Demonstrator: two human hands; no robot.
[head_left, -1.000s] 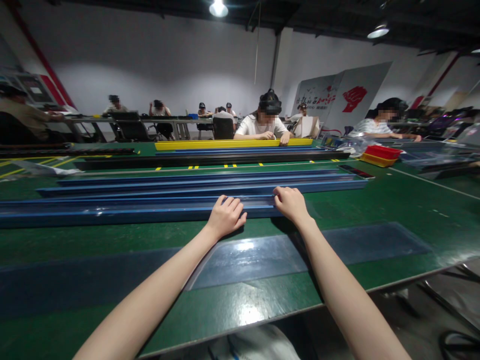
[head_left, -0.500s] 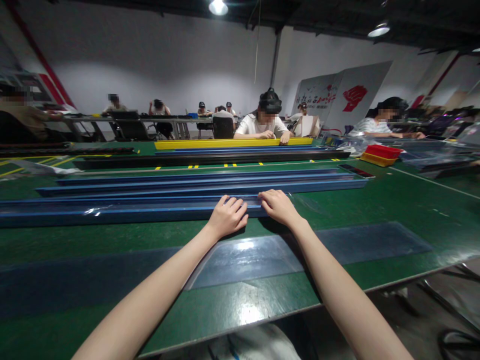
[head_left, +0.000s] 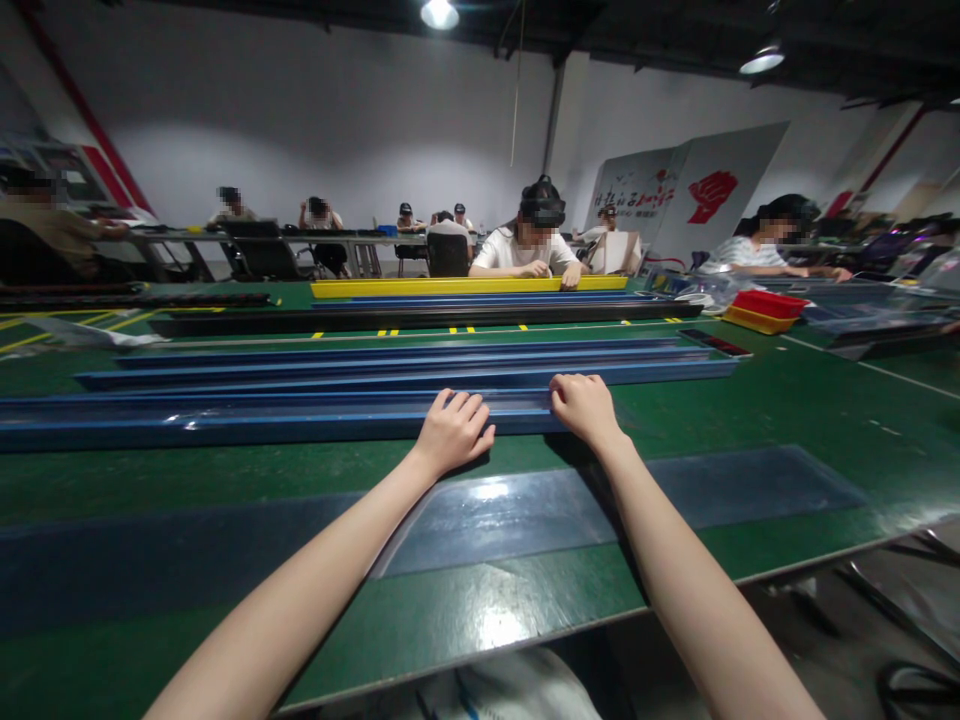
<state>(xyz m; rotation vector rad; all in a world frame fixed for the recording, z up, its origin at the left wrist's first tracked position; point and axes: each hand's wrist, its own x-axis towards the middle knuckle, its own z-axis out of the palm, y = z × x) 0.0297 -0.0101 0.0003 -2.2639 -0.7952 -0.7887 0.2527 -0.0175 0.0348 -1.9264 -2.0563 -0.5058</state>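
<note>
A long blue channel strip (head_left: 247, 420) lies across the green table in front of me, with shiny clear film along its trough. My left hand (head_left: 455, 430) grips its near side toward the right, fingers bent over the top and thumb low on the front wall. At the strip's right end, my right hand (head_left: 586, 408) is closed around it, its fingertips curled over and partly hidden. Between the hands a short stretch of the strip shows. Nearer to me, under my forearms, a flat clear plastic sheet (head_left: 510, 515) lies on the table.
More blue strips (head_left: 337, 372) lie just behind mine, with a dark strip (head_left: 420, 318) beyond. A person (head_left: 517, 250) across the table handles a yellow strip (head_left: 450, 287). Red and yellow bins (head_left: 761, 312) and a phone (head_left: 716, 343) are at right.
My right hand has moved right along the blue channel strip to its end, and its fingers are more curled. My left hand has stayed nearly in place.
</note>
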